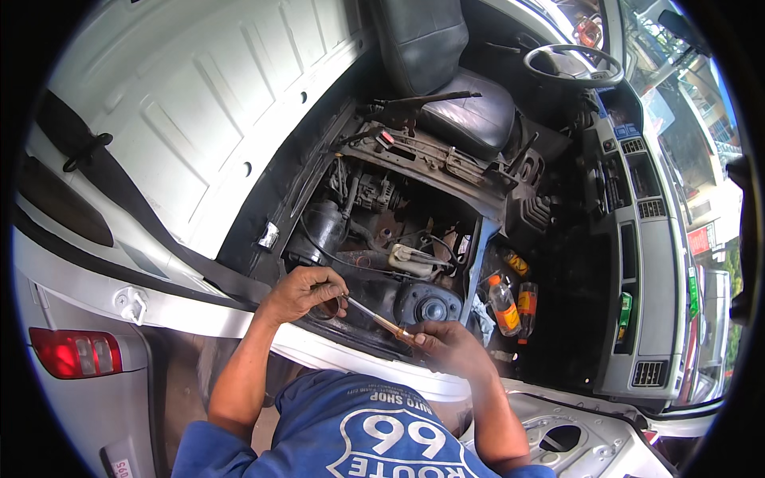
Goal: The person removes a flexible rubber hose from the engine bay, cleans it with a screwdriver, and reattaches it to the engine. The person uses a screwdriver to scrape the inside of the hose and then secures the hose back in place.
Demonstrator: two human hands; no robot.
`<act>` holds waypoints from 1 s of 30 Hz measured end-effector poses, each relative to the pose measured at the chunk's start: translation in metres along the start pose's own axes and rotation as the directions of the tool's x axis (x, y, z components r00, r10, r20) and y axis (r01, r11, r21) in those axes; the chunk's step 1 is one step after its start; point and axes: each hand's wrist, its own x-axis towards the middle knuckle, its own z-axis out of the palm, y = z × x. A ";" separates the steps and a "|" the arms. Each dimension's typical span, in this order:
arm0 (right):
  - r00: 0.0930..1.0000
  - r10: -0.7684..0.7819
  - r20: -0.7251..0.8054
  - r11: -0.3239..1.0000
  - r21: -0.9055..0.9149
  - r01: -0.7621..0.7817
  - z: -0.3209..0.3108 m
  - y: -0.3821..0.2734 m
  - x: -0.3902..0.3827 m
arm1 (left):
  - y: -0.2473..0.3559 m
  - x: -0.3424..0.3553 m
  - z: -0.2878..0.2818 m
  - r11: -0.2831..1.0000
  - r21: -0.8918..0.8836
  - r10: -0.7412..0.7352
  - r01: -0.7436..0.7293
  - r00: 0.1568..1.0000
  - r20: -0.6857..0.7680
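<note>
Holding the butt of an amber handle between thumb and fingers, the right hand (450, 348) in the head view grasps a screwdriver (379, 318), whose shaft runs left and slightly far toward the left hand (303, 295); the left hand's curled fingertips are at the shaft's tip, though whether they grip it I cannot tell; the tool lies between the two hands, above the near edge of an open engine compartment (456, 193), with a round black mount (432, 309) just far of the right hand; two bottles (504, 307) lie farther right; the right fingers hide the handle's end; the tip is too small to make out; shadow obscures the compartment's depths; the far seat's (418, 44) top and the near blue shirt (390, 434) are cut off.
</note>
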 end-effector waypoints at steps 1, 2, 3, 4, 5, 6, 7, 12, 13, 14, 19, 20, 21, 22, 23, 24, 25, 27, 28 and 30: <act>0.998 -0.027 -0.061 0.995 -0.096 0.021 0.002 -0.004 -0.003 | -0.001 0.001 0.002 1.000 -0.017 -0.015 0.015 1.000 -0.015; 0.991 -0.058 -0.117 0.979 -0.200 0.034 0.006 -0.008 -0.005 | -0.001 0.001 0.003 0.999 -0.035 -0.037 0.035 0.999 -0.034; 0.948 -0.262 -0.180 0.918 -0.351 0.187 0.018 -0.007 0.001 | 0.002 -0.004 -0.003 0.999 -0.017 -0.050 0.049 0.997 -0.051; 0.869 -0.446 -0.216 0.803 -0.524 0.283 0.025 -0.006 -0.001 | 0.001 -0.004 0.000 0.998 -0.028 -0.059 0.057 0.996 -0.064; 0.766 -0.607 -0.209 0.643 -0.696 0.319 0.027 -0.006 -0.003 | -0.001 -0.002 0.002 0.997 -0.030 -0.078 0.076 0.993 -0.086; 0.739 -0.636 -0.220 0.647 -0.673 0.357 0.027 -0.006 -0.003 | -0.003 -0.002 0.004 0.995 -0.047 -0.092 0.088 0.992 -0.085; 0.716 -0.657 -0.234 0.649 -0.659 0.381 0.027 -0.006 0.000 | -0.002 -0.001 0.004 0.992 -0.047 -0.119 0.115 0.989 -0.092; 0.895 -0.346 -0.282 0.937 -0.154 0.314 0.001 -0.001 0.009 | 0.004 -0.002 0.008 0.946 -0.220 -0.265 0.240 0.960 -0.090; 0.935 -0.206 -0.288 0.970 0.066 0.234 -0.002 0.000 0.011 | 0.004 -0.001 0.009 0.947 -0.202 -0.270 0.249 0.959 -0.083; 0.954 -0.099 -0.282 0.919 0.343 0.197 -0.006 0.002 0.006 | 0.003 -0.002 0.011 0.947 -0.185 -0.281 0.262 0.956 -0.084; 0.942 0.020 -0.335 0.793 0.580 0.189 -0.001 0.006 -0.004 | -0.006 -0.003 0.018 0.955 -0.214 -0.237 0.206 0.963 -0.129; 0.941 0.064 -0.331 0.855 0.505 0.119 -0.002 0.007 -0.005 | -0.009 -0.003 0.020 0.956 -0.213 -0.235 0.202 0.961 -0.143; 0.939 0.104 -0.329 0.904 0.425 0.048 -0.004 0.007 -0.005 | -0.010 -0.002 0.020 0.956 -0.224 -0.227 0.191 0.963 -0.146; 0.957 0.123 -0.261 0.934 0.357 -0.023 -0.010 0.008 -0.008 | -0.011 -0.002 0.021 0.956 -0.226 -0.227 0.189 0.961 -0.156; 0.952 0.042 -0.303 0.955 0.294 0.051 -0.010 0.012 -0.007 | -0.013 -0.002 0.021 0.953 -0.219 -0.249 0.208 0.952 -0.177; 0.941 -0.024 -0.337 0.968 0.228 0.107 -0.009 0.017 -0.005 | -0.015 -0.003 0.021 0.952 -0.238 -0.234 0.193 0.959 -0.161; 0.928 -0.084 -0.363 0.975 0.162 0.152 -0.008 0.022 -0.003 | -0.016 -0.004 0.021 0.949 -0.245 -0.239 0.196 0.958 -0.156; 0.740 -0.510 -0.438 0.857 -0.189 0.479 0.001 0.028 0.014 | -0.016 -0.004 0.020 0.947 -0.251 -0.243 0.199 0.957 -0.158; 0.636 -0.638 -0.435 0.769 -0.301 0.564 0.005 0.029 0.016 | -0.017 -0.004 0.020 0.947 -0.252 -0.246 0.201 0.956 -0.162; 0.636 -0.590 -0.497 0.789 -0.188 0.584 0.011 0.027 0.015 | -0.018 -0.004 0.019 0.945 -0.263 -0.241 0.193 0.957 -0.163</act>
